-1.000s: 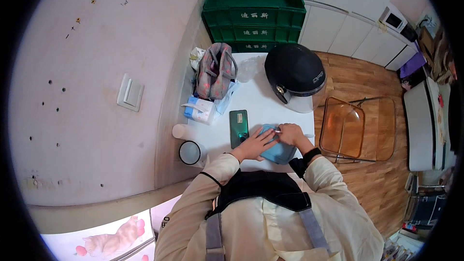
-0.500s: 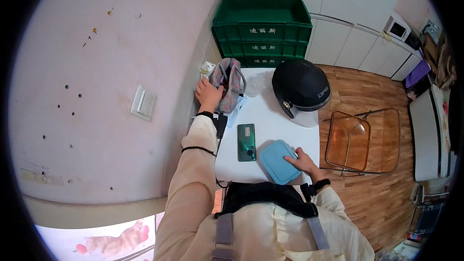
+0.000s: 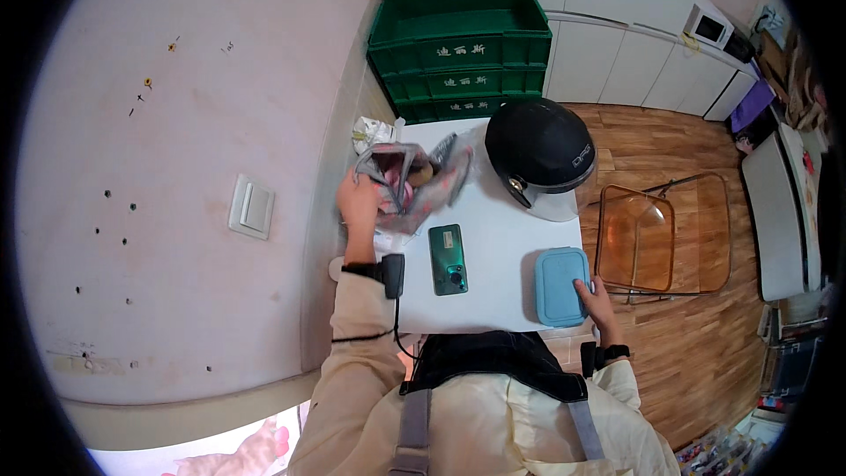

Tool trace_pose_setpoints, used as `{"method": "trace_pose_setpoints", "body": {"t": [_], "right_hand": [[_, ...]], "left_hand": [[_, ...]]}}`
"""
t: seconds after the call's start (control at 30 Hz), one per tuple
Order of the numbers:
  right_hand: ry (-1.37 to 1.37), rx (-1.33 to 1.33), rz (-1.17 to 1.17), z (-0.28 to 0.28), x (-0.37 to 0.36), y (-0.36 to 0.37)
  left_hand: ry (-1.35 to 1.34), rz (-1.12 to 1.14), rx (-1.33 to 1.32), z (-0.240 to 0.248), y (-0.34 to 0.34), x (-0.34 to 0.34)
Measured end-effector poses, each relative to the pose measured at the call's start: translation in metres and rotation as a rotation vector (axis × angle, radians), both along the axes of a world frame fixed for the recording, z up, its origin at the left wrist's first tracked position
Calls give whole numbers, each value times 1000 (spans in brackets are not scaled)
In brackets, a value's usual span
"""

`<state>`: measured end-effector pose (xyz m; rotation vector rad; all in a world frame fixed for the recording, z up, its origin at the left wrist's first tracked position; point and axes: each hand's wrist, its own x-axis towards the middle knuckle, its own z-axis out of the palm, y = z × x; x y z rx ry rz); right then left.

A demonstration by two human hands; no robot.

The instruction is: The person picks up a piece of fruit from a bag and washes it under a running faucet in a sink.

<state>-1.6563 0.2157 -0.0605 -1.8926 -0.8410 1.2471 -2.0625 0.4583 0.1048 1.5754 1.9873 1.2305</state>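
Note:
A grey bag with a red pattern [image 3: 423, 210] stands at the far left of the white table [image 3: 493, 308], its top open and its right side blurred. Some pinkish contents show inside, too unclear to name. My left hand [image 3: 357, 211] grips the bag's left edge. At the table's near right corner, a light blue lidded food container [image 3: 560, 287] is held by my right hand [image 3: 597, 301], the thumb on the lid and the other fingers at its right side, partly hidden. Between the hands lies a green phone [image 3: 448, 259].
A black helmet [image 3: 539, 143] with a clear visor takes up the table's far right. Stacked green crates [image 3: 458, 53] stand behind. A crumpled white packet [image 3: 374, 130] sits by the wall on the left. Right of the table is a folding chair [image 3: 636, 240] with an orange seat.
My left hand has drawn the bag nearer and turned it so its opening shows. My right hand has moved the container to the right, straighter and farther from the phone.

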Motion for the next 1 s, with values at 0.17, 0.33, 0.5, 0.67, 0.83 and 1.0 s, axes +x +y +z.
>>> {"method": "trace_pose_setpoints", "body": {"t": [0.17,0.33,0.5,0.67,0.83,1.0], "right_hand": [[-158,20,50,-26,2,-3],[-741,246,97,3,-1,2],[-573,-123,233,30,-6,19],[-238,-192,146,-1,-2,14],[-148,-66,32,0,-14,0],[7,34,-128,-13,-14,-15]], "left_hand": [[-703,-87,-27,15,-53,1],[-998,-207,-117,13,-103,23],[-1186,-225,-261,-36,-123,49],[-1309,-265,-469,-94,-127,49],[-508,-252,-541,-94,-133,43],[697,-873,143,-55,-148,52]]}}
